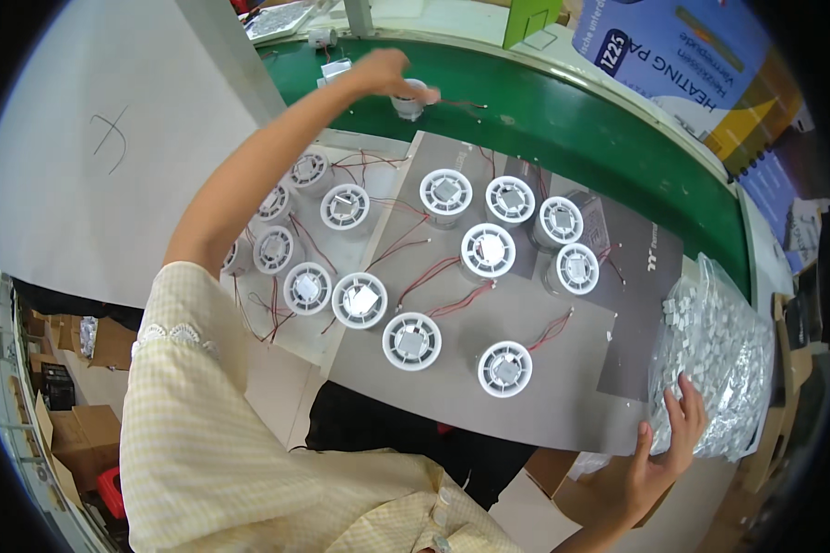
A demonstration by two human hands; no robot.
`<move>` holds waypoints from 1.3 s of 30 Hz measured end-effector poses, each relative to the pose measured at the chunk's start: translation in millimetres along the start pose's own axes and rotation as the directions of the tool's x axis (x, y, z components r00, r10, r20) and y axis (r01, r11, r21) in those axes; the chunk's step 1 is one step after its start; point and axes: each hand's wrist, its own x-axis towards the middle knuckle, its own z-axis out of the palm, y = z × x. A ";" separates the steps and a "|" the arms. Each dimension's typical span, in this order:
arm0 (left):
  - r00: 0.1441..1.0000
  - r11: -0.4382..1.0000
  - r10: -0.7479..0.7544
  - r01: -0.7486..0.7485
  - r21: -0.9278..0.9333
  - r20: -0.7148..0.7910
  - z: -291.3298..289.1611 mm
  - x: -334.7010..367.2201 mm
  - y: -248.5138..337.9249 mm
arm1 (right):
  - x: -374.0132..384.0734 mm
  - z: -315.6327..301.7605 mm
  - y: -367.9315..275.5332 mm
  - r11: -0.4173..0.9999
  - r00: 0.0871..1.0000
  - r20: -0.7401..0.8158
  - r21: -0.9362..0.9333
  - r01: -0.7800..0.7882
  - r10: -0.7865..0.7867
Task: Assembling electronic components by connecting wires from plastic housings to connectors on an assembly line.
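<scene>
My left hand (385,76) reaches across to the far side of the table and grips a white round housing (409,106) with red wires trailing to its right. Several more white housings stand in loose rows on the grey board, such as one ribbed housing (411,341) near the front and another housing (445,193) farther back. Square grey pads sit in the middle of many of them. At the lower right, my right hand (671,441) is open, its fingers spread at the near left edge of a clear plastic bag (715,359) full of small grey-white squares.
A green strip of table (563,120) runs along the back. On the left rises a large white panel (111,184). A blue printed box (682,64) stands at the far right, with a green stand (527,23) beside it. Cardboard boxes (88,442) lie below left.
</scene>
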 end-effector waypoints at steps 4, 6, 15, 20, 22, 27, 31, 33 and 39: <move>0.740 0.739 -0.662 0.671 0.064 -0.122 4.3 44.3 -70.9 | 1.7 0.3 -6.9 0.995 0.995 0.030 -0.038 -0.095 0.097; 0.699 0.727 -0.637 0.685 0.048 -0.325 -40.3 -13.6 -270.2 | 10.0 21.8 12.0 0.981 1.000 -0.030 0.193 0.015 -0.009; 0.815 0.801 -0.580 0.568 0.187 0.008 6.0 18.8 -121.1 | 13.5 18.1 0.0 0.992 0.992 0.035 0.052 -0.119 0.117; 0.866 0.874 -0.460 0.480 0.068 -0.198 -35.0 -1.5 -115.6 | 18.0 18.5 -7.2 0.988 0.996 -0.011 0.122 -0.090 0.092; 0.863 0.984 -0.148 0.179 0.019 -0.483 -69.4 -8.1 -86.4 | 15.9 13.9 -10.7 0.990 0.994 -0.064 0.122 -0.077 0.085; 0.891 0.891 -0.241 0.046 -0.452 -0.386 -178.5 -85.8 74.0 | 17.4 9.0 -27.3 0.955 0.977 -0.171 0.289 -0.071 0.125; 0.695 0.245 0.346 -0.715 -0.655 -0.630 -146.7 -220.4 269.6 | 27.1 12.2 -69.7 0.646 0.945 -0.281 0.755 0.112 0.165; 0.332 0.365 0.557 -0.921 -0.135 -0.761 -133.3 -250.7 313.4 | 23.5 0.4 -114.7 0.267 0.796 0.184 0.879 -0.396 0.576; 0.351 0.244 0.518 -0.935 -0.259 -0.780 -79.6 -271.2 373.1 | -58.1 20.2 -1.1 0.601 0.942 0.187 0.731 -0.323 0.279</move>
